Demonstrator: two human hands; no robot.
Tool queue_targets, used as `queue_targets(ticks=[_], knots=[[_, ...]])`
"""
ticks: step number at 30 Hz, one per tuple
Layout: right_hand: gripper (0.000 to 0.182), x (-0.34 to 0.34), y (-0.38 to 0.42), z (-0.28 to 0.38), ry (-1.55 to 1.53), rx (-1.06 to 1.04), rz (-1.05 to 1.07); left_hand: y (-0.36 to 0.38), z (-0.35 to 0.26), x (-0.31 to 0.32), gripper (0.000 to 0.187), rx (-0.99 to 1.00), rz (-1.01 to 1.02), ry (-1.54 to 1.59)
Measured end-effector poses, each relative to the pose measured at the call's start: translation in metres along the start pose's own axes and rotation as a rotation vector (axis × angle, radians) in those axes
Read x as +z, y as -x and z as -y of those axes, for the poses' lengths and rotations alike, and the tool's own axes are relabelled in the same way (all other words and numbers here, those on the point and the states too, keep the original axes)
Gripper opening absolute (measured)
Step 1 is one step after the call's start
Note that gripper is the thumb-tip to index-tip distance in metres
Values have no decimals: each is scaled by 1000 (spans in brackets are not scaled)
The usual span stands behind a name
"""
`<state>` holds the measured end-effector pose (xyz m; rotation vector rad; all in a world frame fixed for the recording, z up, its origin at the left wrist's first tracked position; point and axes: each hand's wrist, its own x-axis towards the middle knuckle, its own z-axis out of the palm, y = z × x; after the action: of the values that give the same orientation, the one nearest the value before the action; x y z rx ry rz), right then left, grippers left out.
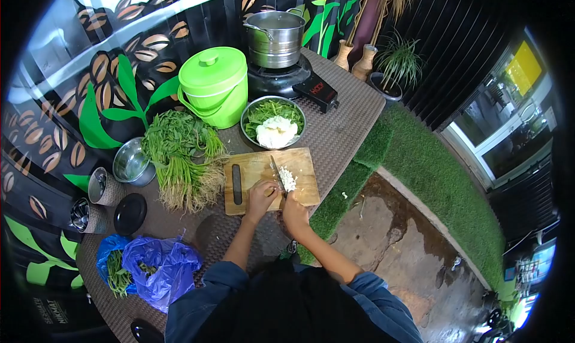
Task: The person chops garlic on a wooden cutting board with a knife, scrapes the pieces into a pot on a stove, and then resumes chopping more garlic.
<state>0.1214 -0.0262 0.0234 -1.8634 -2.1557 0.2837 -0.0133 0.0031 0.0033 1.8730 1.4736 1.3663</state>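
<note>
My right hand is wrapped round the handle of a knife, whose blade points away from me over the wooden cutting board. Small chopped white pieces lie just right of the blade. On the left side of the knife, my left hand rests on the board with its fingers curled in close to the blade. What those fingers hold, if anything, is too small to make out. Behind the board stands a metal bowl with cut green leaves and a white mass in it.
Left of the board lies a big bunch of rooted greens. A green lidded bucket and a pot on a stove stand behind. An empty metal bowl, a black lid and blue plastic bags are at left.
</note>
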Motion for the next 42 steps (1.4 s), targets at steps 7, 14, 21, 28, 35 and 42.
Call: queue_targets(ticks=[7,14,21,28,35,42], knots=[[32,-37,-14,0,-159,49,247,1,-11,-4,17,-68,-65,71],[23,-24,-8,-5,-107,33,226,-3,-18,-8,18,149,-171,-140],[19,-15,0,-5,-11,7,127,-1,-14,-6,21,20,-123,-92],[34,-40,-21,-26,-241,-63,282,2,-13,-4,16,-32,-101,15],[32,-63,-11,-55,-260,82,160,-1,-11,-4,14,-23,-204,-109],[33,-39,-7,-30,-147,-3,198,-3,-11,-6,15,52,-61,-125]])
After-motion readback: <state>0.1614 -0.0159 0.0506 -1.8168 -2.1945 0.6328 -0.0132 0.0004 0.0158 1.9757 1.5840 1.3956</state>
